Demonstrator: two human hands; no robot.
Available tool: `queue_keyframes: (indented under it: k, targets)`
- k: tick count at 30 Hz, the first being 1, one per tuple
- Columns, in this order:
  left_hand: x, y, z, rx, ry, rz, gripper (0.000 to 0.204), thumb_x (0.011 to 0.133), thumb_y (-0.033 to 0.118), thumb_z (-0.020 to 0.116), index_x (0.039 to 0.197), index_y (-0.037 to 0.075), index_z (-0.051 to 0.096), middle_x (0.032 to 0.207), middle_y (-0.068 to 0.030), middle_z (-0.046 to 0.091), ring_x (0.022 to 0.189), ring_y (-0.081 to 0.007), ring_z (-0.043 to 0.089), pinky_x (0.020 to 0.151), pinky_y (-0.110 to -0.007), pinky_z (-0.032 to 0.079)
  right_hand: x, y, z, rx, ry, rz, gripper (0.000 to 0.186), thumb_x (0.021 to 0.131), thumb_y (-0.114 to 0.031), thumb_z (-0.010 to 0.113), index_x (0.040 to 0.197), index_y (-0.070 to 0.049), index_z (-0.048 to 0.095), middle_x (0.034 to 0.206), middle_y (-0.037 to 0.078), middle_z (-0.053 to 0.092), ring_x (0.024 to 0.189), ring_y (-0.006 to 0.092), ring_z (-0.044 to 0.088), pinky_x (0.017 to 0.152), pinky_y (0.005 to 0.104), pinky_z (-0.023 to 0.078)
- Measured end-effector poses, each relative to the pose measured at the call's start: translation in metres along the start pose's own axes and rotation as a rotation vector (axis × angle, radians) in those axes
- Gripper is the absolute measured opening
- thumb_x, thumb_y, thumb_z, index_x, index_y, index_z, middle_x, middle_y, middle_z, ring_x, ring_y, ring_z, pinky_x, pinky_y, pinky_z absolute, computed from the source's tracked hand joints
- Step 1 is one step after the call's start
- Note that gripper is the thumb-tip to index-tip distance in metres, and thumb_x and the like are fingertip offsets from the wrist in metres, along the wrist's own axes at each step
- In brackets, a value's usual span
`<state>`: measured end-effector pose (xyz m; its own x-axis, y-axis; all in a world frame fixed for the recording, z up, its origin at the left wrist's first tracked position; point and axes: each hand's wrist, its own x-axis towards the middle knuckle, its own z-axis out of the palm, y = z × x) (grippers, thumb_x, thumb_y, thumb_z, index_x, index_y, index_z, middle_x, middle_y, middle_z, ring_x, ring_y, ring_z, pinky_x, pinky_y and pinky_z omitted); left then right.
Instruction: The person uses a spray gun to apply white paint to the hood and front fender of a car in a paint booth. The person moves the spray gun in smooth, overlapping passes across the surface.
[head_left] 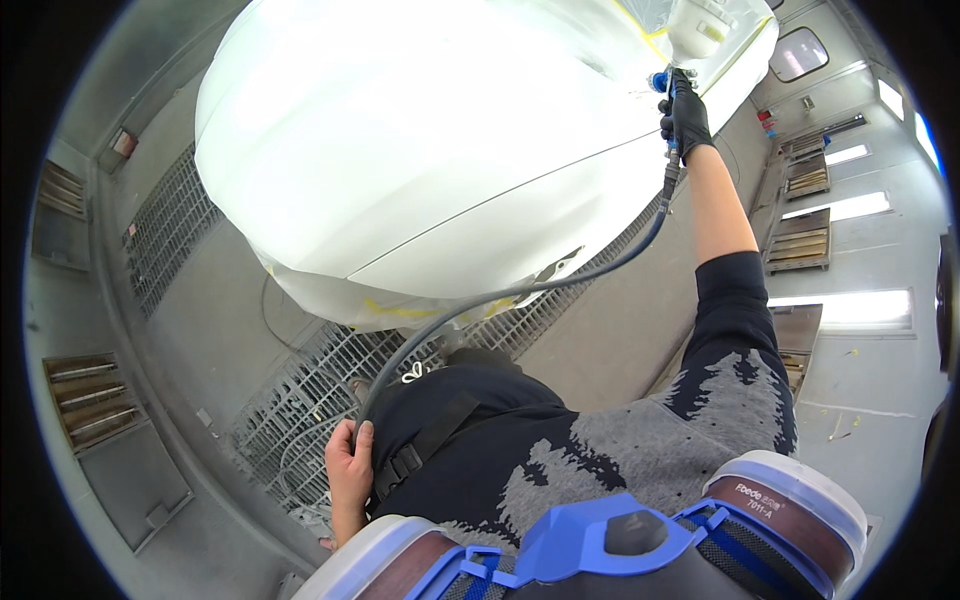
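Observation:
My right hand (pixel 688 118), in a black glove, stretches out to the far right and is closed round the grip of a spray gun (pixel 672 84) with blue fittings. A whitish paint cup (pixel 697 30) sits on the gun. Below it lies the white front end of a car (pixel 400 130), where a seam runs beside the bonnet. From the gun's grip a dark air hose (pixel 640 244) curves left across in front of my body. Its other stretch passes through my bare left hand (pixel 350 462), which is closed on it near my waist.
Masking film with yellow tape (pixel 655 42) covers part of the car at the upper right. Floor grates (pixel 175 225) run beneath and beside the car. Wall vents (pixel 92 395) and bright lamps (pixel 850 308) line the booth. A respirator (pixel 600 540) fills the lower edge.

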<state>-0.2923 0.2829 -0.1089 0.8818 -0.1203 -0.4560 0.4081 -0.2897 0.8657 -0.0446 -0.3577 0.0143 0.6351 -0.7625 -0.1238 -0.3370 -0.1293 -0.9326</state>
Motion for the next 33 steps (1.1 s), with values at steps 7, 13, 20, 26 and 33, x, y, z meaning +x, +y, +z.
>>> queue_keyframes:
  k: [7,13,20,26,33]
  targets:
    - [-0.009,-0.052,-0.069,0.104,0.070,-0.017,0.031,0.102,0.023,0.067,0.080,0.004,0.055,0.069,0.0047,0.049,0.067,-0.0064,0.041,0.060,-0.025,0.035,-0.119,-0.028,0.048,-0.027,-0.239,0.053,0.046,0.101,-0.062,0.053,0.114,-0.022,0.071,0.073,-0.005,0.050,0.046,0.0050,0.037,0.040,0.0231,0.032]
    - [-0.020,-0.131,-0.142,0.292,0.404,-0.067,0.038,0.102,0.029,0.066,0.079,0.002,0.054,0.065,0.0023,0.042,0.062,-0.0098,0.036,0.056,-0.031,0.031,-0.237,-0.030,0.153,0.014,-0.442,0.163,0.046,0.100,-0.062,0.055,0.106,-0.018,0.065,0.073,-0.004,0.053,0.044,0.0049,0.041,0.039,0.0232,0.033]
    - [-0.057,-0.195,-0.230,0.291,0.659,-0.166,0.038,0.104,0.033,0.062,0.081,0.004,0.055,0.066,0.0021,0.042,0.064,-0.0096,0.036,0.058,-0.031,0.034,-0.357,0.004,0.288,-0.021,-0.892,0.063,0.071,0.095,-0.075,0.052,0.127,-0.014,0.069,0.078,0.001,0.053,0.049,0.0085,0.042,0.046,0.0263,0.041]
    - [-0.074,-0.211,-0.264,0.437,0.622,-0.164,0.040,0.104,0.033,0.063,0.081,0.002,0.054,0.065,-0.0013,0.046,0.065,-0.0125,0.039,0.059,-0.032,0.037,-0.426,0.024,0.381,-0.047,-1.029,-0.115,0.058,0.099,-0.068,0.048,0.120,-0.020,0.073,0.078,0.000,0.051,0.057,0.0086,0.045,0.045,0.0272,0.038]
    - [-0.064,-0.200,-0.243,0.398,0.579,-0.126,0.037,0.104,0.030,0.064,0.081,0.002,0.056,0.066,0.0000,0.046,0.065,-0.0114,0.039,0.060,-0.032,0.037,-0.360,0.046,0.333,-0.182,-0.920,-0.008,0.070,0.097,-0.072,0.048,0.120,-0.010,0.070,0.078,0.005,0.056,0.061,0.0134,0.051,0.057,0.0312,0.050]
